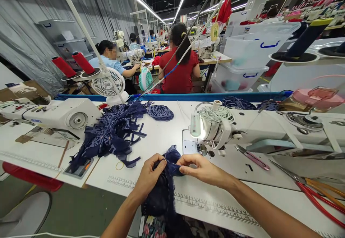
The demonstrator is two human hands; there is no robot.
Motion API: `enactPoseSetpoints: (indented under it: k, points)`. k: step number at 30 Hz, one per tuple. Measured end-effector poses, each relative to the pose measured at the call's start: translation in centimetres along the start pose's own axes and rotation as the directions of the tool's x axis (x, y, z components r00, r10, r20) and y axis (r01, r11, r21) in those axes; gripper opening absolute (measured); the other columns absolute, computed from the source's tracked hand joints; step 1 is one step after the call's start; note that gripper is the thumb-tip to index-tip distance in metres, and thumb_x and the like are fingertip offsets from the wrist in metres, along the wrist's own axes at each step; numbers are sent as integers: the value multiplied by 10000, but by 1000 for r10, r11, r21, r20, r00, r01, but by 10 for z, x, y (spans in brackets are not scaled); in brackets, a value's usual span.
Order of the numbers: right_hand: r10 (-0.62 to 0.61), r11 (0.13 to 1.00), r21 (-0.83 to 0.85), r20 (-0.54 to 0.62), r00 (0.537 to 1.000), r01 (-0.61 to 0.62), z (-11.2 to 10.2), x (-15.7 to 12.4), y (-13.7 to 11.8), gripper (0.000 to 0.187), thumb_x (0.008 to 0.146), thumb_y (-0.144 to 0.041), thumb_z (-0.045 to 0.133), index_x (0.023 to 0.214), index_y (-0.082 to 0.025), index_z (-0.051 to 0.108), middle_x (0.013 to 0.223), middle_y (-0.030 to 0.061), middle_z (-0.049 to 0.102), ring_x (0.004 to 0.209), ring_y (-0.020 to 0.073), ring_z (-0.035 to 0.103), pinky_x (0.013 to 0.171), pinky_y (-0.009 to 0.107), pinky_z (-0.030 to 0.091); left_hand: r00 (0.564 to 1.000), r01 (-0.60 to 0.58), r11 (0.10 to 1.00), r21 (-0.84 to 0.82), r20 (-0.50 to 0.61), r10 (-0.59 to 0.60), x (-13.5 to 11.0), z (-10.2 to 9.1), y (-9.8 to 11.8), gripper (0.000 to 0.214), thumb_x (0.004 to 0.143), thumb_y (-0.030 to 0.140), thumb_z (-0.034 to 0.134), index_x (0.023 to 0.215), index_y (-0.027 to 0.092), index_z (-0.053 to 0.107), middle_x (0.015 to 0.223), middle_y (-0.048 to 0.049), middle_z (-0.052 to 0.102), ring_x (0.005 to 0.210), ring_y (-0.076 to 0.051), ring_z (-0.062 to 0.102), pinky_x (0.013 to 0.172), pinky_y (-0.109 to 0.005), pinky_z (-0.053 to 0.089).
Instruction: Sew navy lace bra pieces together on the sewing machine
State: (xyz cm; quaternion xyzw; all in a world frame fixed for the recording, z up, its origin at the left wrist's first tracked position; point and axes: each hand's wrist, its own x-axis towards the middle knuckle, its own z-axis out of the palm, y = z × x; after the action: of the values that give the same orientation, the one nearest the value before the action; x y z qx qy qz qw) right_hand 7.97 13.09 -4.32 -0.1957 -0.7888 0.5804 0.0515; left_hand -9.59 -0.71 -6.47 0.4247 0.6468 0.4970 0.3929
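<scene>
Between my hands is a navy lace bra [157, 196], its dark cup hanging over the table's front edge. My left hand [152, 171] pinches the upper part of it between thumb and fingers. A short way to the right, my right hand [195, 168] grips another edge of the same navy fabric, fingertips pressed together. Just beyond my right hand stands the sewing machine's needle and presser foot area [202, 149], with its lamp lit; the bra is apart from it. Part of the fabric is hidden behind my fingers.
A heap of navy lace pieces [110, 132] lies left, near a cup-shaped piece [161, 112]. Pink-handled snips [254, 157] and red- and orange-handled scissors [304, 182] lie right. A second machine [67, 114] and white fan [109, 83] stand left. Co-workers sit ahead.
</scene>
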Motion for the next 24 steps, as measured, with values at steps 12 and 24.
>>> enactPoseSetpoints:
  k: [12, 24]
  points:
    - [-103, 960, 242, -164, 981, 141, 60, 58, -29, 119, 747, -282, 615, 739, -185, 547, 672, -41, 547, 639, 96, 505, 664, 242, 447, 974, -168, 500, 850, 65, 218, 32, -80, 66, 197, 873, 319, 480, 868, 249, 663, 858, -6, 685, 778, -209, 601, 712, -285, 369]
    - [68, 917, -335, -403, 913, -216, 1, -39, 52, 33, 859, -208, 570, 880, -188, 585, 804, 43, 633, 772, 193, 591, 718, 321, 451, 886, -463, 489, 739, 381, 264, 101, 73, -5, 114, 941, 276, 546, 945, 234, 652, 921, 6, 673, 906, -170, 611, 823, -315, 360]
